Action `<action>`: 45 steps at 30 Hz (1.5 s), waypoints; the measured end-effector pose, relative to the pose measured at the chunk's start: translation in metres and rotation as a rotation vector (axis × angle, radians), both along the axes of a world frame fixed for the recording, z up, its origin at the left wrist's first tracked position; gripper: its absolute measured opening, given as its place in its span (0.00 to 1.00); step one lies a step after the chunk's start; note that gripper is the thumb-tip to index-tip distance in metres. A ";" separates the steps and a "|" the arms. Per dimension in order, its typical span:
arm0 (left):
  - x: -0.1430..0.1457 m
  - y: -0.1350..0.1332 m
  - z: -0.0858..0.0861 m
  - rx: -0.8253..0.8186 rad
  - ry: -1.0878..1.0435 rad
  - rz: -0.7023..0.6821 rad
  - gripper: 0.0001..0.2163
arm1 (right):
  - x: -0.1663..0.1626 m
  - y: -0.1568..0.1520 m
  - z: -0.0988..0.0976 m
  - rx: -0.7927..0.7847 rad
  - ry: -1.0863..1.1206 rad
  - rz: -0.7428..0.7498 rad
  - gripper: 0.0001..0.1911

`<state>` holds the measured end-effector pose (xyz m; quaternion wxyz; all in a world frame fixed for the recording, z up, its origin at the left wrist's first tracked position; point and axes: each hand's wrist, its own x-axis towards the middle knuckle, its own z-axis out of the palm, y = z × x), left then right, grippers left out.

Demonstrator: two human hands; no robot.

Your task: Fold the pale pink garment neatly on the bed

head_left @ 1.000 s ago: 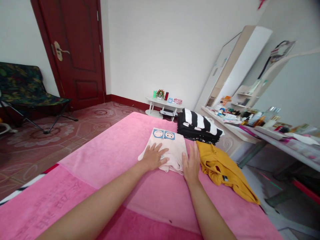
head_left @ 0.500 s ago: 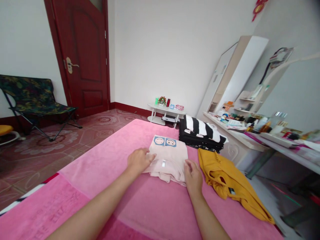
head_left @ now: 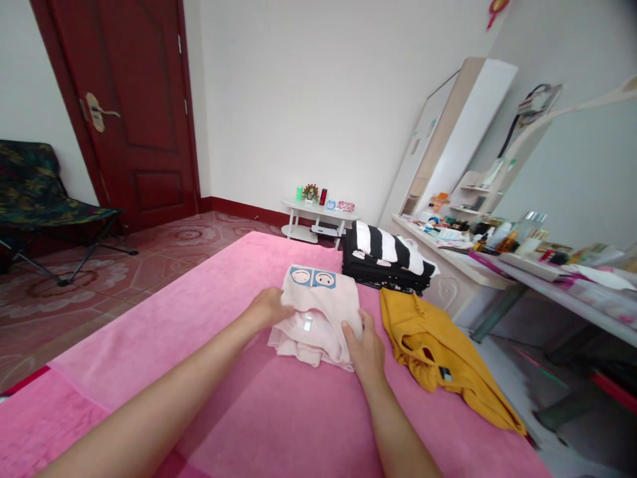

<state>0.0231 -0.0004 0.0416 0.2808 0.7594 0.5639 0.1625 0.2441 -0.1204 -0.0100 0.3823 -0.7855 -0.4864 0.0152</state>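
Observation:
A pale pink shirt (head_left: pixel 323 305), folded into a bundle, rests on the pink bedcover (head_left: pixel 293 405). Its blue cartoon-face print lies at the far edge, and a white label shows inside the neck opening. My left hand (head_left: pixel 269 309) grips the shirt's left side, with the fingertips partly hidden by the cloth. On the opposite side my right hand (head_left: pixel 365 342) holds the edge, thumb on top and fingers around the outside. Right of that hand lies a mustard-yellow garment (head_left: pixel 438 352), loosely spread with its neck opening towards me.
Behind the yellow garment stands a stack of folded black and striped clothes (head_left: pixel 383 259). A dressing table (head_left: pixel 478 269) crowded with bottles runs along the right. Beyond the bed are a small white shelf table (head_left: pixel 318 212), a red door (head_left: pixel 144 119) and a camouflage folding chair (head_left: pixel 50 192).
Both hands have closed on the sides of the pink shirt. Its far part now bulges up and the neck opening gapes wider. The whole view has shifted slightly to the right.

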 end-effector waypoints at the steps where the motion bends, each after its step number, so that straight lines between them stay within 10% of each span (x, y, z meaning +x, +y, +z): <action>1: 0.004 0.002 0.007 0.032 -0.015 0.002 0.17 | 0.001 0.000 0.000 0.001 0.014 -0.002 0.30; 6: 0.005 0.008 0.016 0.162 0.027 0.081 0.32 | 0.003 0.000 -0.002 0.051 0.072 0.008 0.28; 15: -0.025 -0.005 0.007 -0.355 -0.452 -0.077 0.32 | 0.006 0.002 -0.005 0.157 0.092 0.029 0.24; 23: -0.022 0.011 -0.024 -0.013 -0.164 0.080 0.18 | 0.004 0.001 -0.003 0.381 -0.079 0.172 0.16; 32: -0.020 0.006 -0.034 -0.067 -0.344 0.113 0.18 | 0.007 0.005 -0.014 0.278 -0.112 0.084 0.21; 41: -0.005 -0.018 -0.023 -0.197 -0.706 0.126 0.22 | 0.002 0.007 -0.010 0.257 0.037 0.092 0.27; 45: 0.014 -0.042 -0.008 0.136 -0.742 0.036 0.18 | 0.000 0.005 -0.007 0.254 0.147 0.086 0.31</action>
